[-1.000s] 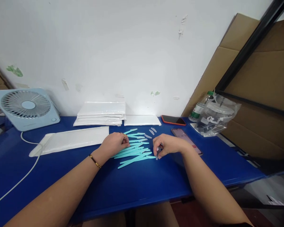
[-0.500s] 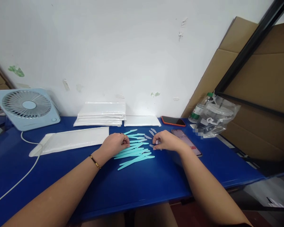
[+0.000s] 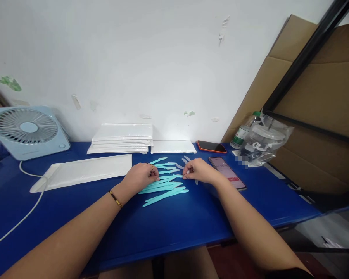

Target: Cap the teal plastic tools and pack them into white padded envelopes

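Several turquoise eyebrow razors (image 3: 163,196) lie spread side by side in the middle of the blue table. My left hand (image 3: 144,175) is closed in a pinch over their left ends, on the handle of one razor (image 3: 170,176). At that razor's right end the fingertips of my right hand (image 3: 196,170) are pinched together; what they hold is mostly hidden, with a pale bit showing between them. Small translucent blade caps (image 3: 180,166) lie just behind and beside my right hand.
White padded mailers (image 3: 122,135) are stacked against the wall, with another mailer (image 3: 87,170) lying at left. A light blue fan (image 3: 29,130) stands far left, its white cable trailing forward. To the right are a lit phone (image 3: 228,174), an orange-edged phone (image 3: 211,147), a bottle (image 3: 241,133) and a bagged cup (image 3: 263,141).
My right hand has moved left, from among the caps to the right end of the razor in my left hand. My left hand stays over the handles. The view has shifted slightly.
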Tool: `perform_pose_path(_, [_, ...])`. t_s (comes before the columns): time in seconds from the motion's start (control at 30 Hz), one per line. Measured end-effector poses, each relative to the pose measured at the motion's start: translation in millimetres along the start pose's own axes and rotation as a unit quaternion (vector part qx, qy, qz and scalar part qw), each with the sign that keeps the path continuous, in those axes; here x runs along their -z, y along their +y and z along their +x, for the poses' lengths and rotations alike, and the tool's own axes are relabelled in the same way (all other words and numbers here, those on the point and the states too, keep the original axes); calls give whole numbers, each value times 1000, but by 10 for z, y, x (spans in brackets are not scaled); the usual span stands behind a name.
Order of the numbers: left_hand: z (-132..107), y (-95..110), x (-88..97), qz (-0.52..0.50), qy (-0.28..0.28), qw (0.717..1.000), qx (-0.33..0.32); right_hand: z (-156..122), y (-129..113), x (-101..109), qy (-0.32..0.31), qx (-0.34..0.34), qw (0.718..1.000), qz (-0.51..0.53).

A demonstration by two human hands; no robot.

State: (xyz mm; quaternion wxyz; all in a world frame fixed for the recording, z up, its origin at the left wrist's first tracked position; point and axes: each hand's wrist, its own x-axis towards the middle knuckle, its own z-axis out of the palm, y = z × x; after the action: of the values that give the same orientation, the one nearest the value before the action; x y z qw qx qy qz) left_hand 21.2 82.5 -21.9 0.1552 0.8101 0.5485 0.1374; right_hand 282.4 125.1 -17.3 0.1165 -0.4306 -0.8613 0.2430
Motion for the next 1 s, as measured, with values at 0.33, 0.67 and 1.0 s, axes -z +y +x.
perform_pose_path(0.33, [1, -28, 29, -18, 17, 1000, 7, 20, 1, 66, 41, 57, 997, 19])
perform_pose_path(0.67, [-80, 54, 118, -2, -49, 998, -45, -131, 150, 260, -92, 40, 995, -20])
perform_pose_path(1.0, [-97, 58, 103, -25, -53, 997, -44, -98, -38, 138, -31, 21, 998, 55])
